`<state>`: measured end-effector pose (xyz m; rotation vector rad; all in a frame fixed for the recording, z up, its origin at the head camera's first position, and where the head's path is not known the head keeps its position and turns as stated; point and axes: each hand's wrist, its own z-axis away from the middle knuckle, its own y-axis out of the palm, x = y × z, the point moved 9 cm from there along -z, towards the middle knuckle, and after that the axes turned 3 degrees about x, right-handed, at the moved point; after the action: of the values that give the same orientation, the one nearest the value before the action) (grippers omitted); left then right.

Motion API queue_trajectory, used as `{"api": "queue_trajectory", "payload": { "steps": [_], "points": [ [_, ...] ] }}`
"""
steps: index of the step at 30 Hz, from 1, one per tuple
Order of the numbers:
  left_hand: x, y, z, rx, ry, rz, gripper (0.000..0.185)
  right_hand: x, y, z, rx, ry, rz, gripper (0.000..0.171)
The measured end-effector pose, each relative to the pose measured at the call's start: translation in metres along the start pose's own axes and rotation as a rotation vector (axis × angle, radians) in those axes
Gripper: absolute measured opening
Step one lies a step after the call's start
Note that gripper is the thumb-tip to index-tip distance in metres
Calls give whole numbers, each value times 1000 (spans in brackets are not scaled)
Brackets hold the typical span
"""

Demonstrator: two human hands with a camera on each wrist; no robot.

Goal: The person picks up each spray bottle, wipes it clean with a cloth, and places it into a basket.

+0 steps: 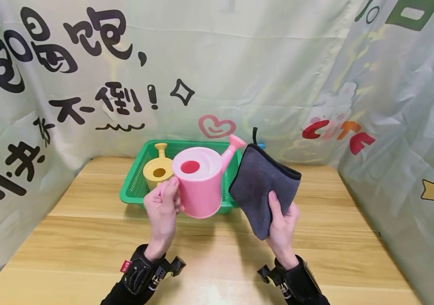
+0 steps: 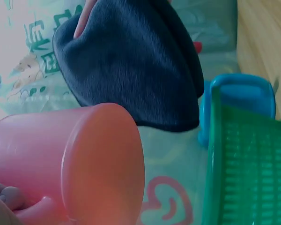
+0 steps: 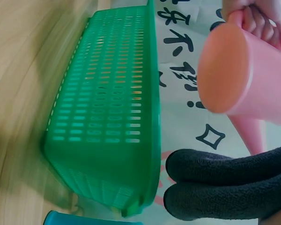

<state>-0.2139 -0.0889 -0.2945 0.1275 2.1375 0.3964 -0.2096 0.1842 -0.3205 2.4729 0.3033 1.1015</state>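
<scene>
My left hand (image 1: 163, 207) grips the handle of a pink watering can (image 1: 200, 180) and holds it up above the wooden table, in front of a green basket (image 1: 134, 186). The can's spout points up to the right. In the left wrist view the pink can (image 2: 65, 159) fills the lower left, and in the right wrist view the can (image 3: 239, 75) shows its base. My right hand (image 1: 283, 222) holds a folded dark grey cloth (image 1: 262, 186) upright just right of the can, thumb pressed on its front. The cloth (image 2: 131, 65) hangs close to the can.
A yellow watering can (image 1: 158, 169) stands inside the green basket (image 3: 112, 117). A blue object (image 2: 239, 93) sits behind the basket's far right corner. Printed curtains close off the back and both sides. The wooden table (image 1: 87, 237) extends in front of the basket.
</scene>
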Motion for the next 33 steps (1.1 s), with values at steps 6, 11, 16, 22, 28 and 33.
{"api": "queue_trajectory", "payload": {
  "steps": [6, 11, 16, 22, 28, 33],
  "points": [
    [11, 20, 6, 84, -44, 51, 44, -6, 4, 6, -25, -17, 101, 25],
    [18, 32, 14, 94, -83, 24, 46, -10, 8, 10, -69, -6, 219, 25],
    [19, 47, 22, 132, -56, -41, 47, -13, 14, 13, -64, -36, 243, 25],
    [15, 56, 27, 138, 13, -46, 49, -10, 20, 16, -51, -109, 311, 29],
    [16, 56, 27, 111, 30, -84, 51, -11, 22, 18, -54, -115, 315, 29],
    [17, 58, 28, 116, 14, -88, 52, -11, 22, 20, -60, -131, 332, 28]
  ]
}}
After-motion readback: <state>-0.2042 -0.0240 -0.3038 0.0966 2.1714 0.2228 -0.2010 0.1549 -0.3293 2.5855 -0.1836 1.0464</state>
